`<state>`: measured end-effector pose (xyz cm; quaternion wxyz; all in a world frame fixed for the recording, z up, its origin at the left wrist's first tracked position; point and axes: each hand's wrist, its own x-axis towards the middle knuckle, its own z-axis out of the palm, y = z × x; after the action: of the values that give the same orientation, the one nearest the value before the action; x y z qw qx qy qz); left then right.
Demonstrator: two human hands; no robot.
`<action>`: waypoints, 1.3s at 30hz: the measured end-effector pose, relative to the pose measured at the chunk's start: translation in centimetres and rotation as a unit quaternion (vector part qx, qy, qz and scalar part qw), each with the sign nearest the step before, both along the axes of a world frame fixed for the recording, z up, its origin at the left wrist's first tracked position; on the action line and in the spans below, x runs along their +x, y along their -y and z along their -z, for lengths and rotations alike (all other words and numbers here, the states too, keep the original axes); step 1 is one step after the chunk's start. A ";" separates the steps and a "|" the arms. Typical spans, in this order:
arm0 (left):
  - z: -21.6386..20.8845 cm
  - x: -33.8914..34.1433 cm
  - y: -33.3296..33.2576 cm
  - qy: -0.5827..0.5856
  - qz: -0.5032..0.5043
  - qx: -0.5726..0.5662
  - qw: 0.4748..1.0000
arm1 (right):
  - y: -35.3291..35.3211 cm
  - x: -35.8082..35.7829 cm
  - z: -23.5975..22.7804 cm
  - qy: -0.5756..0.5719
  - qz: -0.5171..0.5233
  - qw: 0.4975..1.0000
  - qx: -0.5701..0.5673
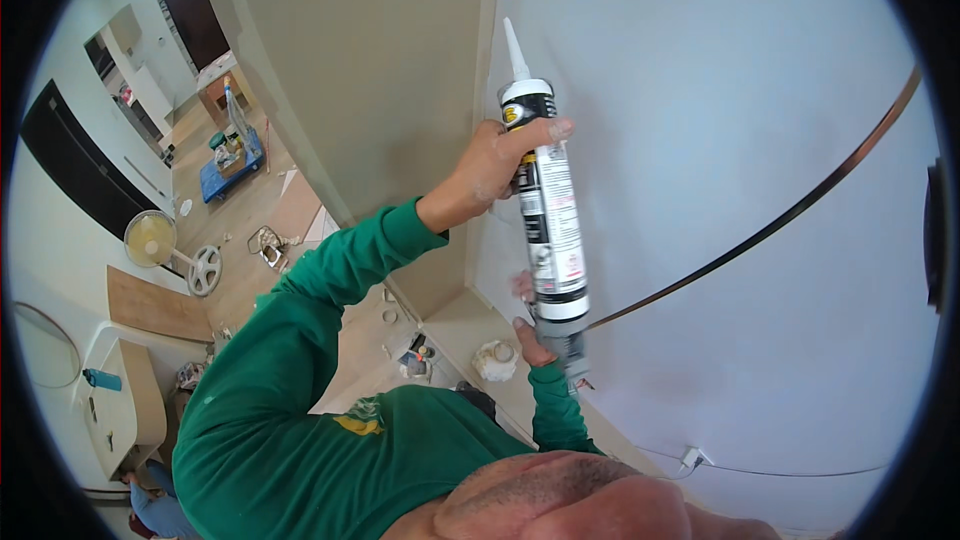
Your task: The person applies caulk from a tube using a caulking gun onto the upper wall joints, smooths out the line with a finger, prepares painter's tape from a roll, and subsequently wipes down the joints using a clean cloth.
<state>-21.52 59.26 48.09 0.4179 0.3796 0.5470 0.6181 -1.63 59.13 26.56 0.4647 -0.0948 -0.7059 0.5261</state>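
Black-and-white sealant cartridge (560, 230) slants near-upright before the pale wall (720, 120), nozzle (516, 52) uppermost; left hand (500, 155) grips its nozzle end, right hand (534, 342) lies beside its blurred rear, grip unclear.

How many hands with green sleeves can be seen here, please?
2: the left hand grips the upper part of the white-and-black cartridge; the right hand, partly hidden, is by its lower end.

Open room is found right of the sealant cartridge (555, 230), before a pale wall (690, 110) crossed by a dark strip (720, 262). Leftward, passage is limited by a beige panel (380, 70); the cartridge's upper part is blocked by fingers (543, 134).
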 end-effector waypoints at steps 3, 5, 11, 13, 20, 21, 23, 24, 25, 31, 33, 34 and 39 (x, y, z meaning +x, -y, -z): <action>0.1 -0.5 -0.8 -0.021 -0.007 0.015 1.000 | -1.4 -2.7 -0.4 -0.169 -0.066 0.983 -0.037; -0.7 -0.5 -1.5 -0.006 -0.016 0.038 0.999 | -2.2 -3.3 -0.4 -0.175 -0.068 0.980 -0.067; -1.6 -2.5 -3.4 0.010 -0.053 0.072 0.996 | -3.3 -5.3 -2.7 -0.183 -0.064 0.976 -0.096; -2.0 -3.0 -4.1 0.010 -0.058 0.078 0.995 | -3.8 -5.9 -3.4 -0.181 -0.064 0.977 -0.092; -2.1 -4.6 -5.1 -0.016 -0.045 0.056 0.997 | -4.0 -7.0 -4.8 -0.203 -0.053 0.970 -0.120; -2.1 -4.7 -5.2 -0.017 -0.044 0.056 0.997 | -3.9 -7.1 -4.8 -0.205 -0.052 0.970 -0.123; -1.9 -4.8 -5.4 -0.016 -0.045 0.058 0.997 | -3.9 -7.2 -4.8 -0.200 -0.043 0.971 -0.121; -1.8 -4.9 -5.4 -0.016 -0.047 0.059 0.997 | -3.8 -7.3 -4.8 -0.198 -0.041 0.972 -0.121; -1.8 -5.0 -5.4 -0.014 -0.049 0.058 0.997 | -3.7 -7.5 -4.8 -0.204 -0.039 0.970 -0.124; -1.5 -3.9 -5.0 0.015 -0.038 0.087 0.995 | -3.7 -7.8 -4.3 -0.213 -0.021 0.971 -0.105; -1.1 -3.7 -5.1 -0.004 -0.027 0.081 0.996 | -3.8 -7.7 -3.9 -0.225 -0.019 0.968 -0.113; -1.0 -3.5 -5.2 -0.003 -0.030 0.083 0.996 | -3.9 -7.6 -3.9 -0.224 -0.019 0.968 -0.113; -1.0 -3.0 -5.2 -0.002 -0.046 0.080 0.996 | -3.4 -7.2 -4.7 -0.191 0.006 0.973 -0.130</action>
<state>-24.49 64.49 49.06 0.3560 0.3871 0.5141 0.6776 -8.82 62.54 31.24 0.5778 -0.0566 -0.5288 0.6190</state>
